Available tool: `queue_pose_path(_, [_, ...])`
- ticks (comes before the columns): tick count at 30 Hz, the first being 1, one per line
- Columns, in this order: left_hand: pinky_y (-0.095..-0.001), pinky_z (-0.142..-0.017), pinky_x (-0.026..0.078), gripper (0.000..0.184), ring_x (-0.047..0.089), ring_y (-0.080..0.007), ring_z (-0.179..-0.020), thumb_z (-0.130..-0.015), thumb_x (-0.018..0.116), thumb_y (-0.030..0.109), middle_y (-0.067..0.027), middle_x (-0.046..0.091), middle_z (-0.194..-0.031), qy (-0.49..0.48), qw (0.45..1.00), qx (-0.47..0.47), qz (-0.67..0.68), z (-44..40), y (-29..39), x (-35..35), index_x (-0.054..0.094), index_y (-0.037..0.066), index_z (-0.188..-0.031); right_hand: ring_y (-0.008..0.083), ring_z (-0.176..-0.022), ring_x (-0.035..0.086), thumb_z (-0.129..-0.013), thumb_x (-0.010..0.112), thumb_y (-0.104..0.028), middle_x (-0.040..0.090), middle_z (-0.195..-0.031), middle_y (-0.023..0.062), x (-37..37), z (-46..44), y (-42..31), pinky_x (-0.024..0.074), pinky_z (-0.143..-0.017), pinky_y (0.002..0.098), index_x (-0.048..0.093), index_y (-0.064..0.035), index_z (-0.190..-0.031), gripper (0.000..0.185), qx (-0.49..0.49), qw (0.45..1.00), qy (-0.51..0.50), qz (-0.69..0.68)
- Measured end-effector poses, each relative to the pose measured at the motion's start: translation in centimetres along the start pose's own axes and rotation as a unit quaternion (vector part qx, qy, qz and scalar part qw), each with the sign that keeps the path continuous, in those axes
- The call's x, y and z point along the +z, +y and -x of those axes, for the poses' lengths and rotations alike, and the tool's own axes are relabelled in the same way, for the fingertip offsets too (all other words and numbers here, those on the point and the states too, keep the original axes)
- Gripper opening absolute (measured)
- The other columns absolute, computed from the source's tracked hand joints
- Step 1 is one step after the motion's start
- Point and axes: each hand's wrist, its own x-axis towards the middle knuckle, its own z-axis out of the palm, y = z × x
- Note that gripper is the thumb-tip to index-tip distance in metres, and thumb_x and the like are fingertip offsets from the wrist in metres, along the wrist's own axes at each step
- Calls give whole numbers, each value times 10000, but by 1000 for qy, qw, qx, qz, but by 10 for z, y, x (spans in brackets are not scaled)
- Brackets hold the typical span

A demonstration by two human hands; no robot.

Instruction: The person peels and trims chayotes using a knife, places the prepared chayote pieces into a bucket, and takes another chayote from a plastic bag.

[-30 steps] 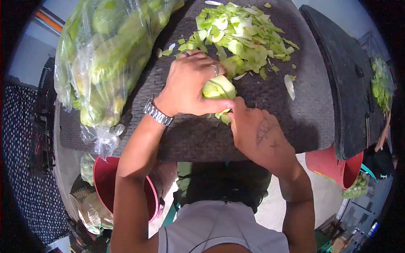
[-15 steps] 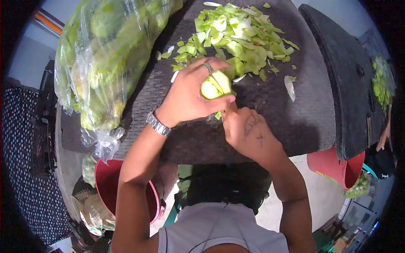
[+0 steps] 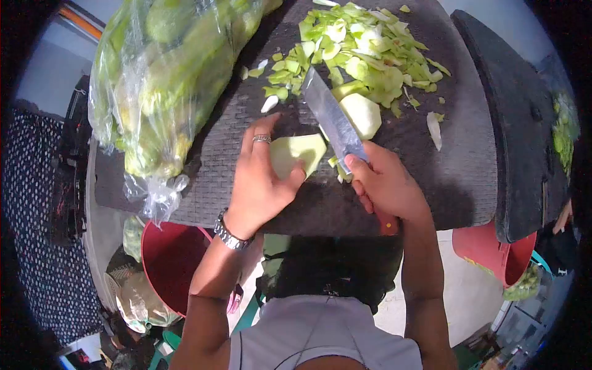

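Note:
My left hand (image 3: 264, 176) is curled round a peeled, pale green chayote piece (image 3: 300, 153) on the dark woven tabletop, its thumb resting on the flat cut face. My right hand (image 3: 390, 180) grips a kitchen knife by its reddish handle (image 3: 386, 223). The broad blade (image 3: 333, 117) points up and away to the left, just right of the held piece. Behind the blade lies another peeled chayote piece (image 3: 362, 116), partly covered by it. A heap of green and white peelings (image 3: 376, 58) spreads beyond both hands.
A clear plastic bag (image 3: 166, 92) of green chayotes lies at the left of the table (image 3: 209, 172). A red bucket (image 3: 166, 265) stands below left and another red bucket (image 3: 502, 253) below right. At the right is a black chair-like panel (image 3: 515, 123).
The chayote, held up in my left hand before, now shows as two pieces at the table. My left hand has lowered and shifted left. The knife has come into view in my right hand.

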Motion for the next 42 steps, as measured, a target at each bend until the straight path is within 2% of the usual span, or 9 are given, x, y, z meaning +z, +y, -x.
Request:
queue_pose_path(5, [-424, -914, 545, 636, 686, -384, -1052, -733, 858, 145, -225, 681, -1123, -55, 998, 27, -33, 1, -3, -10, 593, 11, -1295, 82, -441, 495, -1062, 550, -198, 545, -617, -1, -7, 21, -5, 394, -416, 267, 593, -37, -1004, 176, -33, 985, 30, -165])
queue_pose_path(12, [-420, -693, 518, 490, 707, -345, -799, -713, 895, 161, -185, 687, -855, -288, 954, 48, -63, -41, 22, -22, 608, 23, -1085, 105, -480, 568, -968, 668, -135, 639, -726, 44, -32, 23, -28, 449, -444, 271, 644, 1, -1080, 178, -165, 961, 160, -152])
queue_pose_path(16, [-348, -699, 520, 380, 670, -217, -763, -805, 855, 105, -82, 718, -933, -258, 949, 77, 161, -56, 10, -18, 619, 41, -1095, 147, -544, 660, -921, 659, -98, 692, -786, 95, -53, 15, -35, 514, -481, 311, 646, 36, -1174, 286, -100, 981, 168, -11])
queue_pose_path(17, [-341, -756, 571, 376, 697, -204, -853, -839, 815, 42, -69, 721, -1025, -270, 915, -77, 290, -57, 7, -19, 636, 34, -1170, 138, -551, 656, -928, 663, -95, 699, -817, 92, -57, 11, -32, 506, -479, 302, 642, 28, -1190, 290, -108, 979, 175, 0])
queue_pose_path(21, [-453, -873, 621, 370, 705, -271, -1054, -962, 700, 129, -148, 710, -1117, -196, 746, -172, 613, -81, -5, -12, 608, -10, -1292, 114, -567, 649, -930, 671, -90, 716, -921, 93, -73, -12, -20, 491, -470, 274, 621, 18, -1246, 338, -157, 962, 218, 43])
queue_pose_path(27, [-456, -966, 550, 259, 691, -279, -1028, -1051, 597, 222, -124, 703, -1125, -91, 661, -253, 701, -124, 11, 25, 610, 12, -1203, 269, -804, 700, -817, 833, -239, 698, -1035, 167, -87, -47, -26, 558, -705, 393, 562, 25, -1230, 559, -240, 883, 294, 276])
queue_pose_path(33, [-383, -812, 617, 280, 710, -286, -980, -1056, 569, 204, -146, 701, -1124, -30, 637, -292, 712, -127, 6, 31, 607, -31, -1202, 400, -1039, 674, -739, 905, -283, 659, -1089, 247, -69, -57, -18, 532, -900, 474, 500, 6, -1173, 660, -170, 889, 297, 304])
queue_pose_path(35, [-290, -584, 552, 281, 689, -222, -808, -1073, 509, 235, -137, 712, -1028, -32, 656, -309, 688, -123, 2, 29, 625, 3, -1182, 466, -1139, 646, -761, 893, -272, 646, -1203, 301, -89, -68, -13, 531, -962, 506, 450, 20, -1303, 759, -185, 862, 353, 314])
queue_pose_path(42, [-214, -425, 379, 301, 592, -131, -610, -1072, 503, 299, -96, 711, -912, -60, 726, -278, 626, -119, -4, 23, 651, 44, -1132, 318, -887, 672, -766, 890, -256, 670, -983, 187, -60, -29, -38, 538, -812, 428, 533, -18, -1179, 595, -202, 892, 255, 313])
